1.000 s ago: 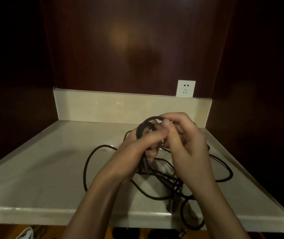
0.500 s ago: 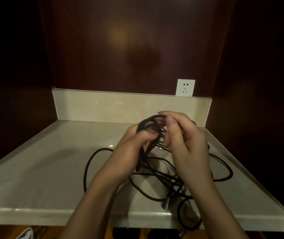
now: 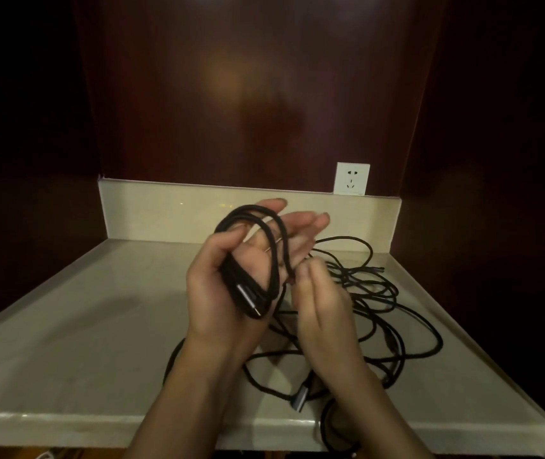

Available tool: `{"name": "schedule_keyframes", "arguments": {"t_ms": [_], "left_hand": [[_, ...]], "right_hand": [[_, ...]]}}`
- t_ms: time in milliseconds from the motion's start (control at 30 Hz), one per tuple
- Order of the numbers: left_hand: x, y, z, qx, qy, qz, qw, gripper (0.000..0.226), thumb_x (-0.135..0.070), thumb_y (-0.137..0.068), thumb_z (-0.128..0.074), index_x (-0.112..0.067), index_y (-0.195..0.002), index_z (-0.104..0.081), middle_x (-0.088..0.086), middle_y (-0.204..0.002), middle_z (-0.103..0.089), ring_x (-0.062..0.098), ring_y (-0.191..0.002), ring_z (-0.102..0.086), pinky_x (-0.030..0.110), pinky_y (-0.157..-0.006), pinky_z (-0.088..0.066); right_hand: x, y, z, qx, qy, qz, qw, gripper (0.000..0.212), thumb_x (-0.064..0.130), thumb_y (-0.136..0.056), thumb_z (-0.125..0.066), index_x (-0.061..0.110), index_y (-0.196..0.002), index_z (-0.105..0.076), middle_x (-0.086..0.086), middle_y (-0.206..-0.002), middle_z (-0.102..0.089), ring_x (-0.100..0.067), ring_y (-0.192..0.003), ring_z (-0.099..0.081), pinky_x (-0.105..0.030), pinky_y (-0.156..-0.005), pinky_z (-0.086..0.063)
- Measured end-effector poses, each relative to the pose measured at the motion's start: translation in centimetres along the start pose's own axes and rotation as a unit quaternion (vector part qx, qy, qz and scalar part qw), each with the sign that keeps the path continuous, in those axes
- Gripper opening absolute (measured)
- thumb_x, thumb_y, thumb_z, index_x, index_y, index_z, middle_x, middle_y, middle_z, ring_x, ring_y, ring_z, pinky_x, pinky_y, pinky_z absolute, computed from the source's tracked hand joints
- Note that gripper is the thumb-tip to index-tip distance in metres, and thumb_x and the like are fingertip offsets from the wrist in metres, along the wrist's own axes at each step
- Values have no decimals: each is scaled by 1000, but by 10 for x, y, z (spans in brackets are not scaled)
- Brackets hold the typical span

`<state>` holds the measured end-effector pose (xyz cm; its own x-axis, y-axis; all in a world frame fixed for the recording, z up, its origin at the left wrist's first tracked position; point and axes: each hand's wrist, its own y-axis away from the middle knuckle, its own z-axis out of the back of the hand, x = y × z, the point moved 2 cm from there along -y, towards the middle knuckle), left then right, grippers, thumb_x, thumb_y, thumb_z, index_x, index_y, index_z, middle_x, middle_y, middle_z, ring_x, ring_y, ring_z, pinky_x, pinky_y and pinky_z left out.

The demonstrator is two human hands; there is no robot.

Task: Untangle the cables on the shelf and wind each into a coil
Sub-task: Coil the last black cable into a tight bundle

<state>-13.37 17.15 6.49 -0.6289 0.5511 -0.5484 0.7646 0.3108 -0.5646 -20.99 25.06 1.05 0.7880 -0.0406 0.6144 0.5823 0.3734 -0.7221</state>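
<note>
The left hand (image 3: 231, 279) is palm up, over the middle of the shelf (image 3: 82, 326). A small coil (image 3: 251, 260) of black cable sits in it. The thumb is bent over the loops and holds them down. The fingers are stretched out long, so this grip is clamped on the coil by the thumb only. A silver plug (image 3: 248, 298) on the cable's end lies on the palm.

Just to the right, the right hand (image 3: 317, 293) pinches the same cable where it leaves the coil. Its fingertips are closed tight on the thin cord.

The other cables (image 3: 373, 303) lie in a loose messy pile on the right part of the shelf, under and behind the right hand. A grey plug (image 3: 300, 394) lies near the front edge.

I think the step now is winding the next loop. To do it well, keep the thumb down so the loops do not spring open. Let the cord slide slowly through the right fingers. Make each loop the same size. If the cord pulls at the pile, stop and shake the knot free first.

The left part of the shelf has lots of bare room to put a done coil. One loop (image 3: 334, 432) hangs over the front edge, so a hard pull could drag plugs off. Dark walls stand close on both sides and a low lip runs along the back, with a white wall socket (image 3: 352, 178) above it.
</note>
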Motion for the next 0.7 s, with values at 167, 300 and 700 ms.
{"name": "schedule_keyframes", "arguments": {"t_ms": [167,300,700], "left_hand": [[-14,-2,8,-111,32,-97,989,28,-23,-87,-40,-13,-110,-53,6,-82,-54,19,-67,-53,29,-66,-50],[-25,-3,26,-196,-128,-239,942,26,-20,-93,-42,-25,-118,-47,0,-83,-52,13,-69,-49,23,-56,-40],[5,-9,41,-30,-741,-27,670,18,-52,-99,-35,-42,-104,-49,-15,-83,-60,14,-82,-60,39,-76,-48]], "right_hand": [[-2,5,-12,66,10,-10,998,25,40,-103,-33,25,-90,-48,8,-63,-47,-13,-59,-46,-39,-55,-38],[-1,5,-11,202,75,-6,976,21,38,-103,-41,28,-100,-58,7,-79,-61,-11,-73,-57,-42,-68,-48],[32,-13,33,261,192,128,937,22,42,-85,-51,30,-94,-66,9,-81,-70,-10,-76,-64,-36,-70,-52]]}}
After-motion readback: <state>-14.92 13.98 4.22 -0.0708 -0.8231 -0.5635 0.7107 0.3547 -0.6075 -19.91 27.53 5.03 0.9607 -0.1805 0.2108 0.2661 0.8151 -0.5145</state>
